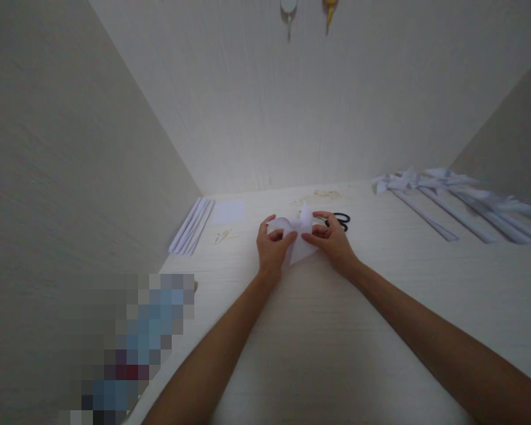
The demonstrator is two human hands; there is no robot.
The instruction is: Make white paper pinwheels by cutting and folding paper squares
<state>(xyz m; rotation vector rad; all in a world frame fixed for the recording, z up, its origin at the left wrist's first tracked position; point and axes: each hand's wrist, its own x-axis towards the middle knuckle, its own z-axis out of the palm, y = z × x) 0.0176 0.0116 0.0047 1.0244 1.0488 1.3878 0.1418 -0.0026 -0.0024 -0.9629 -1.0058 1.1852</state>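
Spanning the whole lower view, the pale wood-grain tabletop (380, 330) sits boxed in by three walls of the same light finish. Along its far right lies a row of long white paper sticks with folded pinwheel heads (460, 203); at far left, a stack of narrow white paper strips (191, 226) leans beside a small white paper square (230, 211). A pair of black-handled scissors (341, 221) lies just behind the right hand, and a few thin wooden sticks (223, 236) rest near the strips.

At the table's middle, both hands meet on a small folded white paper piece (300, 233), raised slightly off the surface with one corner pointing up. The left hand (272, 248) pinches the paper's left curl between thumb and fingers, closed on it. The right hand (334, 239) likewise has its thumb and fingers pressed together on the paper's right side.

Folding of this kind seems best served by light, even pressure from both sides, keeping the curled corners gathered at the centre without creasing them flat, and by steadying the wrists on the table.
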